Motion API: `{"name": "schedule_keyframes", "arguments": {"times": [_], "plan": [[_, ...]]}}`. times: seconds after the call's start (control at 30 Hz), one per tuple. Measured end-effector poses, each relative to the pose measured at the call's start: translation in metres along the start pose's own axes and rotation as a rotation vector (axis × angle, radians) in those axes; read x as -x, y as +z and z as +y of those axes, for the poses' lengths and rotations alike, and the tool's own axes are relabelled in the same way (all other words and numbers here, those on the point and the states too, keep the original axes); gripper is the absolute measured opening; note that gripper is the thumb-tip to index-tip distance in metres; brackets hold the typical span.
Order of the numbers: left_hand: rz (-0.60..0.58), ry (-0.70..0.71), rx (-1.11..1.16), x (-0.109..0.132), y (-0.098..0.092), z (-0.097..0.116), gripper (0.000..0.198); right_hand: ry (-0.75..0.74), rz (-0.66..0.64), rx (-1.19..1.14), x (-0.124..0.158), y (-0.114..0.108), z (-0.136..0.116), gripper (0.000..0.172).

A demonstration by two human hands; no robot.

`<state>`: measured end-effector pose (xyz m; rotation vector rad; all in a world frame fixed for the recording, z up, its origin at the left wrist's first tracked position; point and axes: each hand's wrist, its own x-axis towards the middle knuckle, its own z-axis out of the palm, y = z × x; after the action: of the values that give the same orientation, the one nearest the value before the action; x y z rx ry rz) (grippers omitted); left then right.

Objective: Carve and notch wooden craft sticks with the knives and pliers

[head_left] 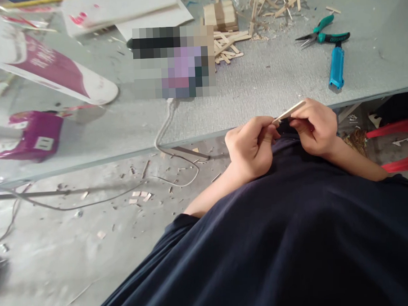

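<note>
Pale, narrow wooden stick (289, 112), rounded visible tip, held slantwise, pinched near both ends.

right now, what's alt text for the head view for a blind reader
A person's left hand and right hand hold a thin wooden stick between them, at a grey table's edge. Green-handled pliers and loose sticks lie on it.

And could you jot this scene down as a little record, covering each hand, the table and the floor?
Left hand: this hand pinches one end of a flat wooden stick
Right hand: this hand grips the stick's other end
Table, far side: a loose pile of sticks
Table, right: green-and-black pliers, with a blue object on their near side
Table, left: a purple item, use unclear
Floor: scattered small scraps
Blurred out: one patch on the table
</note>
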<state>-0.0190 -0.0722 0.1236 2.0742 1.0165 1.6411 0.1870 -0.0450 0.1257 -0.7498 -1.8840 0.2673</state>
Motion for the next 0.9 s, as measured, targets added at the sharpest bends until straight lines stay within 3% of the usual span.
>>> {"name": "schedule_keyframes", "arguments": {"times": [0.2,0.4,0.53,0.67,0.9], "plan": [[-0.065,-0.225,0.146,-0.003,0.002,-0.007,0.029,0.241,-0.093,0.045,-0.006,-0.003,-0.012,0.051],[-0.087,-0.26,0.12,-0.006,0.002,-0.005,0.028,0.323,-0.074,0.015,-0.006,-0.002,-0.017,0.049],[-0.087,-0.202,0.014,-0.02,0.0,-0.008,0.023,0.336,-0.087,0.084,-0.015,-0.002,-0.018,0.047],[-0.082,-0.198,0.046,-0.047,0.001,-0.026,0.022,0.252,-0.135,0.188,-0.049,-0.009,-0.005,0.031],[-0.018,-0.364,0.195,-0.086,0.014,-0.066,0.022,0.189,-0.338,0.218,-0.135,-0.006,0.041,0.017]]}}
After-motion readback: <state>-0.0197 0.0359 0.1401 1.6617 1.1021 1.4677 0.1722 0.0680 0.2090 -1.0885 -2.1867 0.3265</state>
